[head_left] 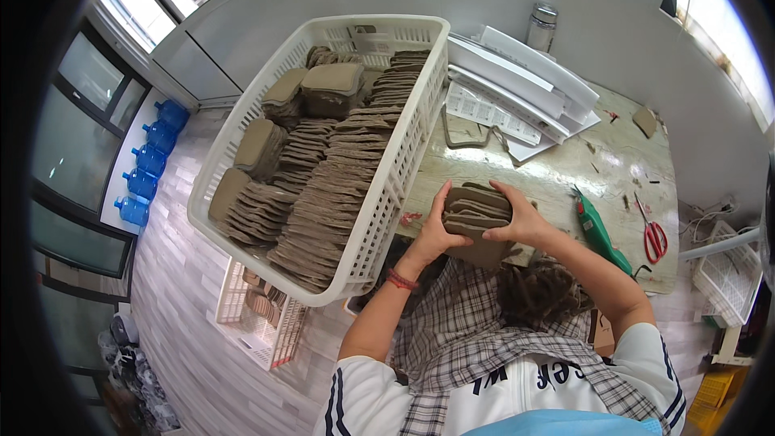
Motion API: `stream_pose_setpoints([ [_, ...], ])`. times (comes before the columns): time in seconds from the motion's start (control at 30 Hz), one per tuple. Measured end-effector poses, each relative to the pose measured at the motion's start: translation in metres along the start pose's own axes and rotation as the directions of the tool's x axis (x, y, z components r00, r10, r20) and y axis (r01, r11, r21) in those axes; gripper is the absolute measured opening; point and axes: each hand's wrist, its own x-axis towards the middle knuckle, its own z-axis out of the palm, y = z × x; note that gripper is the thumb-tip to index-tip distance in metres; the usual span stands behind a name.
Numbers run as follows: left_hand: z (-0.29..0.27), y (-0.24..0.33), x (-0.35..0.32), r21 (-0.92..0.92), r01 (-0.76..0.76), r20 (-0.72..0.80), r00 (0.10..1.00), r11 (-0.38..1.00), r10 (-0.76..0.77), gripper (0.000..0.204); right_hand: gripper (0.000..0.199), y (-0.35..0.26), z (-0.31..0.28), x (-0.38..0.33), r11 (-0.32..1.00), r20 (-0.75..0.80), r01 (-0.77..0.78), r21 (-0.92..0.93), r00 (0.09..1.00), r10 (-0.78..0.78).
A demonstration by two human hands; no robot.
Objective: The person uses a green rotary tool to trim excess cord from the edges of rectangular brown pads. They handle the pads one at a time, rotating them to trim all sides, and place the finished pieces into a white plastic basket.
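Between my two hands is a small stack of brown-grey fabric pads, held near the table's front edge. My left hand grips the stack's left side, thumb across the near face. From the right, my right hand closes on it the same way. The upper pads are fanned slightly apart. Left of my hands stands a large white plastic basket, packed with rows of similar pads, most on edge. Some bundles in it lie with a smooth tan face showing.
Right on the table lie a green handheld power tool and red-handled scissors. Papers and a metal-lidded bottle stand behind. A smaller crate sits below the basket. Blue water jugs line the left wall.
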Motion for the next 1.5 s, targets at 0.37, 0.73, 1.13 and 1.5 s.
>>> stream_pose_setpoints([
  [0.37,-0.022,0.007,0.044,0.531,-0.071,-0.087,0.987,0.845,0.138,0.118,0.101,-0.023,-0.032,0.054,0.908,0.076,0.233,-0.348,0.972,-0.220],
  [0.73,-0.003,0.043,0.066,0.974,-0.165,0.131,0.969,0.158,0.210,0.112,0.108,-0.034,-0.039,0.059,0.826,0.163,0.310,-0.470,0.951,-0.264],
  [1.13,0.006,0.036,0.054,0.890,-0.364,0.289,0.916,0.275,0.277,0.065,0.105,-0.001,0.001,0.024,0.902,-0.110,0.380,-0.204,0.907,-0.407],
  [1.5,0.022,0.055,0.057,0.971,-0.226,0.225,0.974,0.084,0.019,0.081,0.129,0.023,0.007,0.027,0.921,-0.146,0.344,0.185,0.936,-0.320],
])
